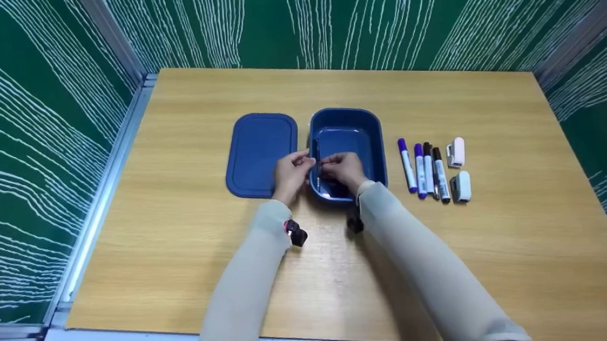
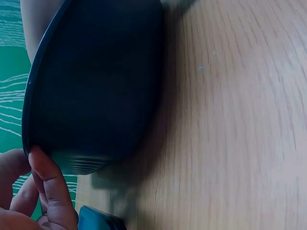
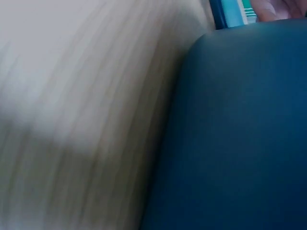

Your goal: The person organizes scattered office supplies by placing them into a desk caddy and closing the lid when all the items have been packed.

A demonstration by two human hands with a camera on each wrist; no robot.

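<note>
A deep blue box with rounded corners stands uncovered on the table. My left hand is at its left wall, and the left wrist view shows thumb and fingertips pinching the rim of the box. Inside, a thin dark pen lies lengthwise along the left wall. My right hand reaches over the near right edge into the box, its curled fingers pinching at the middle of the pen. The fingertips partly cover the pen. In the right wrist view the box's outer wall hides the right hand.
Left of the box lies a flat blue lid. To the right, several purple and black markers lie side by side with a slim pen. Beyond them are a pink block-shaped item and a white one. Green walls enclose the table.
</note>
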